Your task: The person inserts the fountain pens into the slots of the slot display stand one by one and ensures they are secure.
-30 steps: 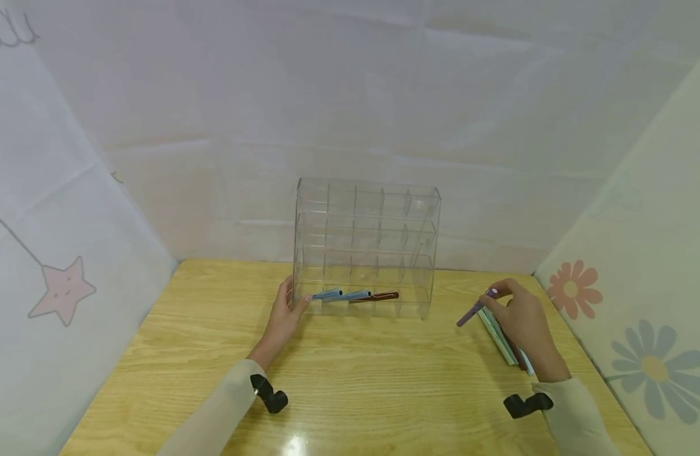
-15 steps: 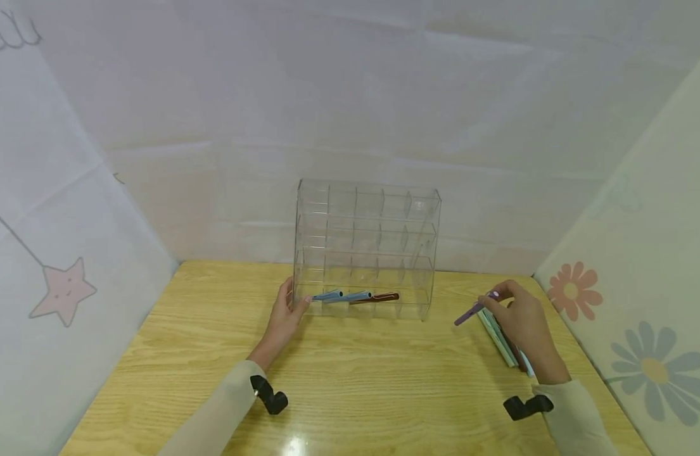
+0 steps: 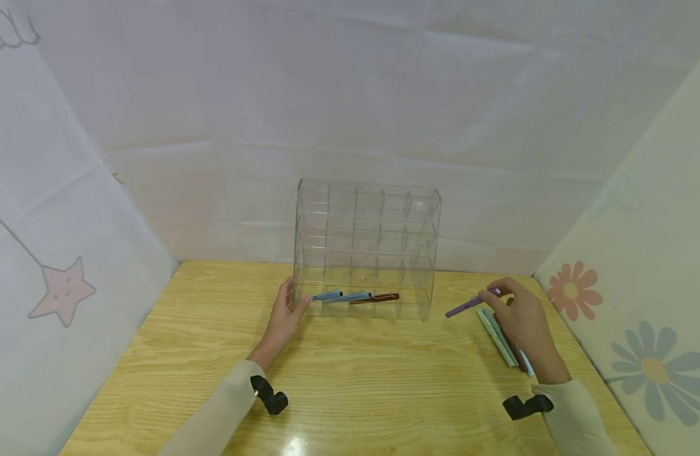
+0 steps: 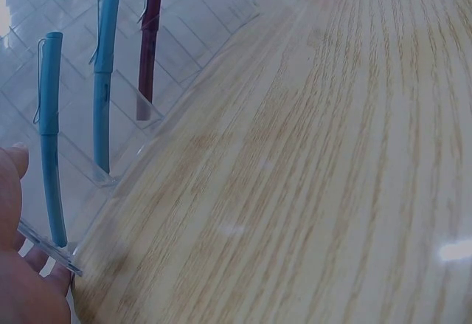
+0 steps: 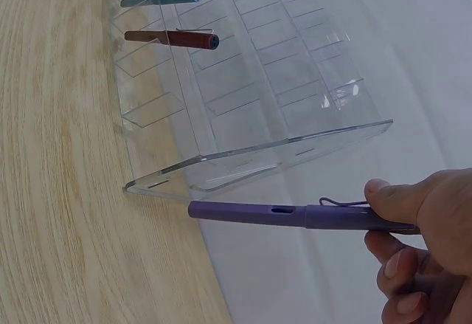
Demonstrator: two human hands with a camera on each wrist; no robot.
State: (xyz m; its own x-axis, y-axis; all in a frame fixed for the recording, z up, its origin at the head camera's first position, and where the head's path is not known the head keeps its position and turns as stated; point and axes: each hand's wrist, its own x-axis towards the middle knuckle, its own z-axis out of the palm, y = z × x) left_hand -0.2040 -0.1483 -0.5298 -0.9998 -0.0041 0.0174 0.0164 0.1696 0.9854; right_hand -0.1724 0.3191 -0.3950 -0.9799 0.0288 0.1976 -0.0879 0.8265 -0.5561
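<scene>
A clear, tiered pen rack (image 3: 367,244) with several compartments stands at the back of the table. Two blue pens (image 4: 103,80) and one dark red pen (image 4: 150,51) stand in its lowest row, toward the left side. My left hand (image 3: 283,320) grips the rack's lower left edge, thumb in front and fingers behind. To the right of the rack, my right hand (image 3: 521,316) pinches a purple pen (image 5: 273,215) by its capped end between thumb and fingers. The purple pen is held above the table, its other end pointing left toward the rack, apart from it in the head view.
Under and beside my right hand lie several pens, among them a light green pen (image 3: 496,339), a dark red one and a pale blue one (image 3: 528,364), partly hidden. The wooden table (image 3: 355,380) meets cloth walls (image 3: 355,95) at the back and sides.
The purple pen has swung from a steep downward slant to a flatter one, its free end moving left and up. My left hand and the rack have stayed still.
</scene>
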